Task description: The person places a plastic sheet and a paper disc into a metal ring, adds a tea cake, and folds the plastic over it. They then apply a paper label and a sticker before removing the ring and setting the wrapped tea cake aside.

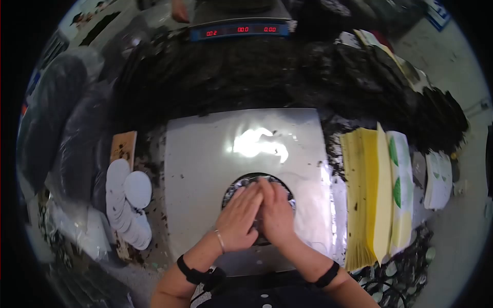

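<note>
My left hand [240, 215] and my right hand [276, 211] lie side by side on a round, dark disc with a shiny, crinkled surface [232, 196]. Their fingers are stretched out and flat, with the fingertips meeting near the disc's far edge. The palms cover most of the disc, so its middle is hidden. It rests on a pale, glossy square board [197, 169], near the edge closest to me. A thin bracelet [220, 241] is on the left wrist, and a black band [327, 274] circles the right forearm.
Left of the board lie overlapping white round discs [119, 195] and a brown block [123, 146]. Stacked yellow sheets [362, 200] and a green-and-white pack [401, 190] lie right. Dark leafy material [221, 77] spreads behind, before a scale with red digits [240, 31]. Another person's hand [179, 11] shows there.
</note>
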### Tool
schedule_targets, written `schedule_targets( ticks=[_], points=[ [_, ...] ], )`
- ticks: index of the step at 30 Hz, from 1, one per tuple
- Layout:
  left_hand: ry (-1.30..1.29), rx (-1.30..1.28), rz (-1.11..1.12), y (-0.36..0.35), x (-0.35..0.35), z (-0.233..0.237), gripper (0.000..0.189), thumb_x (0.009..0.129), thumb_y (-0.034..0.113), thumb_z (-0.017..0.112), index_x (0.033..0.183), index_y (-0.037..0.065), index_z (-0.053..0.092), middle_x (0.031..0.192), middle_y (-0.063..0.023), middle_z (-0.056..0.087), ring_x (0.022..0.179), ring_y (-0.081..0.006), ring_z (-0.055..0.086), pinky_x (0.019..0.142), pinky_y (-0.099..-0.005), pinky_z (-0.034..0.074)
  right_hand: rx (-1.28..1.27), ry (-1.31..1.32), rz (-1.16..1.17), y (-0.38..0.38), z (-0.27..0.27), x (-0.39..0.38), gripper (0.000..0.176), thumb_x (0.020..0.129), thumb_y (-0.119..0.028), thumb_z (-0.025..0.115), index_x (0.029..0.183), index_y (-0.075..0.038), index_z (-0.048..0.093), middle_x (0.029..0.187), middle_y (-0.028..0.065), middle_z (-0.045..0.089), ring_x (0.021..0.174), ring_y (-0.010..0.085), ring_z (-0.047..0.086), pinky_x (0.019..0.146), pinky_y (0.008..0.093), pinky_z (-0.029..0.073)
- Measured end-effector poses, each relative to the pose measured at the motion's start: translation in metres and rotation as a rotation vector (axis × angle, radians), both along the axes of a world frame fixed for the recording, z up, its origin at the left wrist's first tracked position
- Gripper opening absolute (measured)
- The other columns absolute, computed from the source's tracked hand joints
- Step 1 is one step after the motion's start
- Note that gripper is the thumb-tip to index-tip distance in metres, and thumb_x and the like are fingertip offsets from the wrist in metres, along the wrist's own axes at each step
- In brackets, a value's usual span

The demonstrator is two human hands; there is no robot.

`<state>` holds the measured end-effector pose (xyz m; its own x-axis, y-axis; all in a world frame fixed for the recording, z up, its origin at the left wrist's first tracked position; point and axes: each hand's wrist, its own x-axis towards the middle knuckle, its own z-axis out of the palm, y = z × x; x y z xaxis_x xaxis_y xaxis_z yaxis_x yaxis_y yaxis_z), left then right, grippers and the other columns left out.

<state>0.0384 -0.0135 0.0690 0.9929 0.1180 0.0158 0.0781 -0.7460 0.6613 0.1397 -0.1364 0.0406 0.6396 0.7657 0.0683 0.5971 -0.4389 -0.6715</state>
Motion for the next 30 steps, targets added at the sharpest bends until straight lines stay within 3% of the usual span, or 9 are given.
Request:
schedule_targets(
  ticks=[6,8,11,15,21,25,27,29,30],
  points=[
    [0.127,0.602,-0.035,-0.022,-0.001,-0.025,0.087,0.082,0.031,0.064,0.159,0.0,0.035,0.168,-0.0236,0.028,0.158,-0.0348,0.023,0.131,-0.0474,0.013,0.319,0.137,0.1,-0.086,0.041,0.051,0.049,0.083,0.0,0.075,0.13,-0.006,0.066,0.126,0.0182,0.067,0.114,0.0386,0.065,0.097,0.043,0.054],
    [0.13,0.527,-0.034,-0.026,-0.001,-0.016,0.087,0.083,0.031,0.063,0.159,0.0,0.035,0.168,-0.0234,0.028,0.158,-0.0344,0.023,0.131,-0.0473,0.013,0.279,-0.28,-0.241,-0.162,0.072,0.104,0.035,0.08,0.003,0.078,0.114,-0.006,0.073,0.106,0.0131,0.075,0.106,0.0351,0.069,0.094,0.0415,0.055],
    [0.153,0.454,-0.032,-0.027,-0.003,-0.009,0.088,0.083,0.033,0.064,0.159,0.0,0.034,0.169,-0.0236,0.026,0.159,-0.0343,0.021,0.131,-0.0471,0.011,-0.07,-0.729,-0.598,-0.286,0.042,0.195,0.04,0.08,0.005,0.074,0.118,-0.005,0.07,0.125,0.0156,0.069,0.114,0.0359,0.065,0.099,0.0432,0.053],
    [0.164,0.498,-0.041,-0.028,0.0,-0.01,0.093,0.082,0.037,0.067,0.159,-0.001,0.033,0.169,-0.0254,0.024,0.159,-0.0369,0.019,0.131,-0.0478,0.01,-0.367,-0.943,-0.41,-0.389,-0.057,0.259,0.033,0.088,-0.001,0.063,0.119,0.001,0.069,0.128,0.0152,0.069,0.122,0.035,0.064,0.1,0.0418,0.055],
    [0.282,0.435,-0.077,-0.03,0.006,0.004,0.099,0.086,0.053,0.068,0.16,-0.001,0.031,0.169,-0.0272,0.021,0.159,-0.0391,0.014,0.13,-0.0498,0.007,-0.337,-0.955,-0.446,-0.386,-0.065,0.262,0.028,0.092,-0.009,0.062,0.118,-0.005,0.072,0.124,0.0131,0.072,0.115,0.031,0.068,0.091,0.0422,0.058],
    [0.214,0.565,-0.029,-0.032,0.0,-0.011,0.088,0.094,0.051,0.062,0.16,0.001,0.033,0.169,-0.0252,0.022,0.159,-0.0394,0.014,0.13,-0.0504,0.008,-0.252,-0.495,-1.067,-0.404,-0.03,0.29,0.024,0.098,-0.024,0.061,0.09,-0.005,0.072,0.09,0.019,0.073,0.085,0.0373,0.07,0.072,0.0489,0.053],
    [0.217,0.535,-0.035,-0.033,0.002,-0.009,0.086,0.095,0.051,0.061,0.16,0.001,0.034,0.169,-0.0245,0.022,0.159,-0.0394,0.015,0.13,-0.0505,0.009,-0.086,-0.461,-1.214,-0.555,-0.074,0.371,0.031,0.098,-0.029,0.064,0.087,-0.001,0.068,0.074,0.0142,0.069,0.064,0.0353,0.066,0.06,0.0462,0.053],
    [0.173,0.515,-0.029,-0.031,0.001,-0.008,0.083,0.096,0.052,0.06,0.159,0.002,0.037,0.169,-0.0234,0.025,0.159,-0.0391,0.018,0.129,-0.0504,0.012,0.544,0.287,-1.535,-0.654,-0.036,0.388,0.029,0.105,-0.037,0.056,0.1,-0.011,0.068,0.075,0.0054,0.068,0.056,0.019,0.061,0.048,0.0352,0.049],
    [0.149,0.503,-0.019,-0.03,0.001,-0.011,0.083,0.096,0.053,0.06,0.158,0.002,0.039,0.169,-0.0229,0.027,0.158,-0.038,0.02,0.129,-0.0502,0.013,0.712,0.424,-1.239,-0.644,0.009,0.354,0.03,0.107,-0.039,0.053,0.107,-0.014,0.068,0.087,0.0022,0.071,0.067,0.0128,0.063,0.054,0.03,0.049]
  ],
)
